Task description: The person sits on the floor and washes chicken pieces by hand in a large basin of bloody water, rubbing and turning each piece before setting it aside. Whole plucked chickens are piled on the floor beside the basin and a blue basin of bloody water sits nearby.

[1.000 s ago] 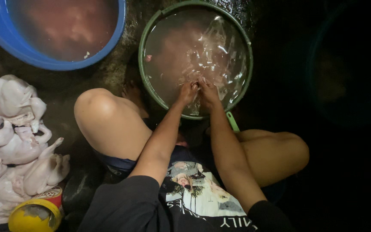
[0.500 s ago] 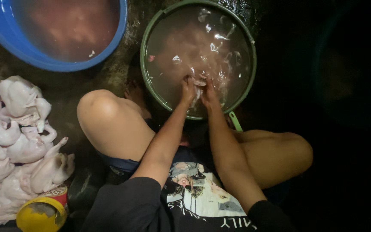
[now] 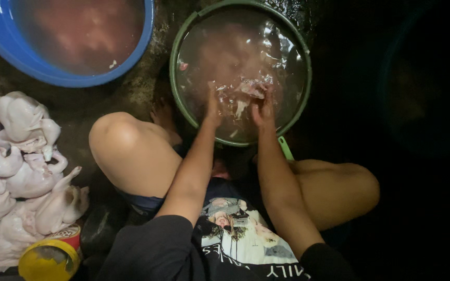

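Your left hand (image 3: 212, 106) and right hand (image 3: 263, 108) dip into the green basin (image 3: 177, 47), fingers curled together around a pale scrap of meat (image 3: 243, 92) at the water's surface near the basin's near rim. Keep the scrap under the water and rub gently, so nothing slops over. The basin holds cloudy pinkish water. Left of it, a blue tub (image 3: 6, 49) holds reddish water; nearer you, left again, plucked chickens (image 3: 22, 171) lie heaped beside a yellow can (image 3: 48, 260)
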Tool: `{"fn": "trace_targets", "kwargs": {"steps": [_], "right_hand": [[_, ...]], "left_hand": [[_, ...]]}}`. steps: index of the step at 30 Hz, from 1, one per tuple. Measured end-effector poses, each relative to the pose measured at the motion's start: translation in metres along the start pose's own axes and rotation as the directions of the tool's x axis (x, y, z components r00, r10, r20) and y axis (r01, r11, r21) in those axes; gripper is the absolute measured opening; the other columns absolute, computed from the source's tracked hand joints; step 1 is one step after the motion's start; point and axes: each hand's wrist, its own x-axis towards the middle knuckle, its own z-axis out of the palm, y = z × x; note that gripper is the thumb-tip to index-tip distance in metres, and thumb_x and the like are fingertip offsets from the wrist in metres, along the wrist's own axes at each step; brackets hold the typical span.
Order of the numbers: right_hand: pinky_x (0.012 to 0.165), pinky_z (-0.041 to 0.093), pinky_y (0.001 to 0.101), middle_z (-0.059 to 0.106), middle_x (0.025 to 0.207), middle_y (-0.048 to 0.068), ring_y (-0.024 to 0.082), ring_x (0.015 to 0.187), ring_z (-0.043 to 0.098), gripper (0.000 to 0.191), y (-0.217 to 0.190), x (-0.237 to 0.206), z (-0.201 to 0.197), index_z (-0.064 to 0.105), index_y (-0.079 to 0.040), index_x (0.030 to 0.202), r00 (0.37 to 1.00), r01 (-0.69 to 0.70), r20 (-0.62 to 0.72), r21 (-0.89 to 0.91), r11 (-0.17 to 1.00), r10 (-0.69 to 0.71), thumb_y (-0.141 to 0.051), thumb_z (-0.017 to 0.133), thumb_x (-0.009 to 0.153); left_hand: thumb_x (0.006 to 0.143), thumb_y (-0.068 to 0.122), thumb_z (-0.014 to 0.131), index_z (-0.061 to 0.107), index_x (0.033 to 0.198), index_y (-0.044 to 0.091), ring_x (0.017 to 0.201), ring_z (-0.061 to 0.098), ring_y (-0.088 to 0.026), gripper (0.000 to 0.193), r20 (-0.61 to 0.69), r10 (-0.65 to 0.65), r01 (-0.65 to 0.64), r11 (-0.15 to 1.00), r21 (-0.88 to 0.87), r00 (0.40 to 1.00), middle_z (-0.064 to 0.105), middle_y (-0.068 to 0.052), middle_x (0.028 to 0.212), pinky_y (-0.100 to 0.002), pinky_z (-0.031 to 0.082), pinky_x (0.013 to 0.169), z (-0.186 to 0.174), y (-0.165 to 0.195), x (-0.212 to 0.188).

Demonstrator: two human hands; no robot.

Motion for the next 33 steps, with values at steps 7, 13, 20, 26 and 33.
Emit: {"fn": "trace_targets", "kwargs": {"steps": [7, 13, 20, 26, 33], "right_hand": [[0.109, 0.049, 0.0452, 0.058, 0.144, 0.008, 0.028, 0.126, 0.058, 0.054, 0.016, -0.014, -0.005, 0.045, -0.019, 0.151, 0.97, -0.227, 0.046, -0.18, 0.957, 0.239, -0.035, 0.06, 0.101], [0.111, 0.049, 0.0515, 0.057, 0.142, 0.011, 0.031, 0.13, 0.057, 0.045, 0.021, -0.015, -0.009, 0.047, -0.014, 0.147, 0.965, -0.235, 0.078, -0.154, 0.96, 0.249, -0.026, 0.06, 0.107], [0.098, 0.055, 0.0511, 0.059, 0.138, 0.012, 0.032, 0.119, 0.061, 0.049, 0.018, -0.018, 0.003, 0.05, -0.019, 0.144, 0.959, -0.258, 0.05, -0.262, 0.93, 0.28, -0.033, 0.062, 0.098], [0.072, 0.054, 0.0339, 0.07, 0.099, 0.009, 0.02, 0.086, 0.065, 0.042, 0.025, -0.01, 0.005, 0.065, -0.008, 0.111, 0.959, -0.282, -0.085, -0.326, 0.903, 0.269, -0.05, 0.058, 0.107], [0.047, 0.032, 0.034, 0.049, 0.062, -0.002, 0.015, 0.052, 0.042, 0.053, 0.019, -0.007, 0.0, 0.066, -0.02, 0.086, 0.814, -0.531, -0.543, -0.554, 0.641, 0.204, -0.07, 0.054, 0.097]], "left_hand": [[0.086, 0.03, 0.07, 0.039, 0.14, 0.012, 0.12, 0.06, -0.03, 0.065, 0.133, 0.012, -0.058, 0.936, 0.346, 0.991, 0.055, -0.011, 0.132, -0.048, 0.059, 0.094, 0.023, -0.017, -0.017], [0.095, 0.023, 0.075, 0.06, 0.128, -0.003, 0.097, 0.067, -0.023, 0.045, 0.138, 0.281, -0.312, 0.888, 0.337, 0.95, 0.07, -0.013, 0.112, -0.038, 0.057, 0.082, 0.024, -0.014, -0.006], [0.106, 0.039, 0.055, 0.069, 0.125, -0.005, 0.092, 0.069, -0.023, 0.05, -0.085, 0.253, -0.171, 0.831, 0.53, 0.964, 0.076, -0.016, 0.108, -0.037, 0.056, 0.079, 0.02, -0.013, 0.0], [0.099, 0.034, 0.075, 0.049, 0.137, -0.005, 0.109, 0.061, -0.025, 0.06, 0.082, 0.537, -0.461, 0.624, 0.632, 0.839, 0.063, -0.02, 0.123, -0.039, 0.051, 0.091, 0.018, -0.014, -0.003], [0.079, 0.036, 0.088, 0.071, 0.115, 0.002, 0.101, 0.071, -0.026, 0.052, 0.451, 0.486, -0.65, 0.403, 0.645, 0.749, 0.07, -0.015, 0.115, -0.037, 0.058, 0.085, 0.017, -0.016, -0.02]]}}
